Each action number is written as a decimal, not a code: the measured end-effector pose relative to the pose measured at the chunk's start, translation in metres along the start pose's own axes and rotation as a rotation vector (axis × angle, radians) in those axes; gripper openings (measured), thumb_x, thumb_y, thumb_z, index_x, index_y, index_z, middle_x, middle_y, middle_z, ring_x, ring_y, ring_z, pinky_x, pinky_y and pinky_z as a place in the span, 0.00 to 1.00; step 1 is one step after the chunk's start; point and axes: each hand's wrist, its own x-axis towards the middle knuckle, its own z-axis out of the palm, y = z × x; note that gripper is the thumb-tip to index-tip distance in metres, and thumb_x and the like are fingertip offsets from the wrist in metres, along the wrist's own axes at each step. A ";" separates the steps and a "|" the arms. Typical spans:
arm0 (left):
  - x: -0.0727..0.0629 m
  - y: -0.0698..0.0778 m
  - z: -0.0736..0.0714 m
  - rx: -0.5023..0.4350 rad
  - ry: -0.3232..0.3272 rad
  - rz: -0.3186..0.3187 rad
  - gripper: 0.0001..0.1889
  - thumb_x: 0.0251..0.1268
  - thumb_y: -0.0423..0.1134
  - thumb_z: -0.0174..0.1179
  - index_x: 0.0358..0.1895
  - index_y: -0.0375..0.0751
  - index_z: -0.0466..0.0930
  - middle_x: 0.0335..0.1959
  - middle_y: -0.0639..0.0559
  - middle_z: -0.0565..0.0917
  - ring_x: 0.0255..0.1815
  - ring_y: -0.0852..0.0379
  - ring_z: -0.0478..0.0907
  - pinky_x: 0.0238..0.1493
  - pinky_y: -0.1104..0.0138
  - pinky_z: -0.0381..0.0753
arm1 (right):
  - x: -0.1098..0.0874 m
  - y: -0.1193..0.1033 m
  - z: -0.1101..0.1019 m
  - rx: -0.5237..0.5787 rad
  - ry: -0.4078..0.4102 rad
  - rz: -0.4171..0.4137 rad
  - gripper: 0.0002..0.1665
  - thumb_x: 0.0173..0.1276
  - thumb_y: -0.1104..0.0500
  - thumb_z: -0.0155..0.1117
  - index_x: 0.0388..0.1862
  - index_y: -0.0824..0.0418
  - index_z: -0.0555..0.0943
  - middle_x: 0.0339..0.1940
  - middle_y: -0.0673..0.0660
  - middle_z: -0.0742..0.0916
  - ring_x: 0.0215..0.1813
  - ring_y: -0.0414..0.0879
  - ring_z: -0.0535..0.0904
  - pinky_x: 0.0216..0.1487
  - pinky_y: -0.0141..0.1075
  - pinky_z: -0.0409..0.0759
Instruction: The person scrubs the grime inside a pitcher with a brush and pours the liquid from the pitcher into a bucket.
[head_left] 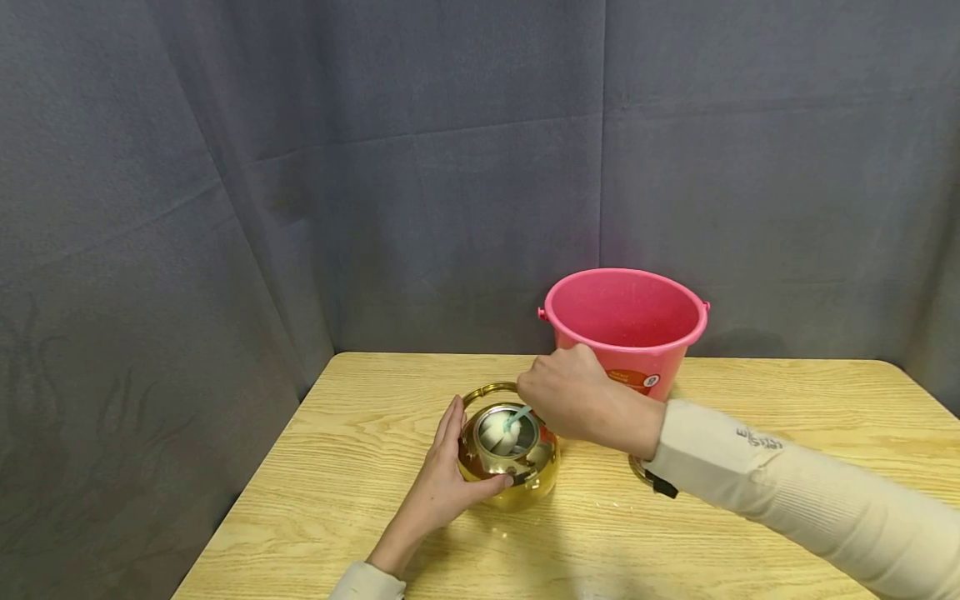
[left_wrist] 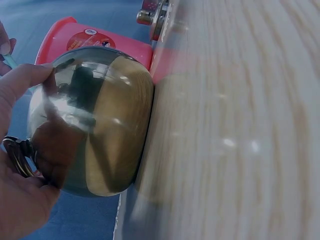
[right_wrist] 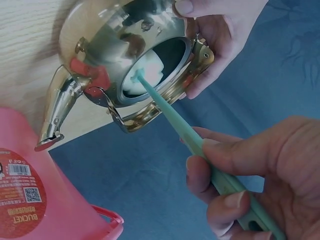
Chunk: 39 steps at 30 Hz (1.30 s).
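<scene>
Kettle (head_left: 532, 483) was on the table (head_left: 285, 500), opening upward, just nearer the person than the bucket (head_left: 660, 360) and off to its left. Body was gold and mirror-bright.

Left hand (head_left: 447, 479): steadied the kettle, thumb across the near side of the body, the other fingers along its left side; grasp was round the body, near one end of the kettle's handle (right_wrist: 140, 120). In the head view that handle arched beyond the opening.

Right hand (head_left: 570, 396): fingers and thumb were wrapped round the green handle of the brush (right_wrist: 187, 137). The brush ran at a slant from the hand into the opening; its white head (right_wrist: 151, 70) lay within the rim. Could not tell whether the head touched the inner wall.

Spout (right_wrist: 57, 107) pointed toward the bucket, its tip near the pink wall; contact there could not be judged.

Bucket stood upright toward the back of the table, with a red label (right_wrist: 17, 195) on its side. A round metal piece (left_wrist: 160, 20) lay by the right sleeve (head_left: 780, 475), partly hidden in the head view. Grey-blue curtain (head_left: 465, 208) hung behind the table.
</scene>
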 end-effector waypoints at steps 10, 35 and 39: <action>0.000 -0.001 0.000 -0.013 0.000 -0.002 0.64 0.46 0.56 0.75 0.79 0.46 0.36 0.78 0.45 0.41 0.75 0.44 0.49 0.68 0.44 0.53 | -0.001 0.002 0.004 0.029 0.024 -0.022 0.12 0.56 0.67 0.65 0.18 0.54 0.78 0.16 0.51 0.78 0.20 0.45 0.73 0.16 0.41 0.75; 0.000 -0.002 -0.001 -0.021 0.005 -0.002 0.64 0.46 0.54 0.76 0.79 0.47 0.36 0.78 0.48 0.41 0.75 0.47 0.51 0.68 0.45 0.54 | -0.005 0.012 0.009 0.184 -0.001 -0.073 0.20 0.52 0.71 0.66 0.29 0.44 0.87 0.22 0.45 0.80 0.24 0.43 0.74 0.19 0.38 0.75; 0.000 -0.002 -0.002 -0.019 0.008 0.005 0.64 0.46 0.55 0.75 0.79 0.46 0.37 0.78 0.47 0.41 0.74 0.47 0.51 0.68 0.45 0.53 | -0.006 0.014 0.011 0.226 0.007 -0.074 0.21 0.53 0.71 0.65 0.30 0.43 0.88 0.20 0.43 0.79 0.22 0.42 0.71 0.17 0.35 0.73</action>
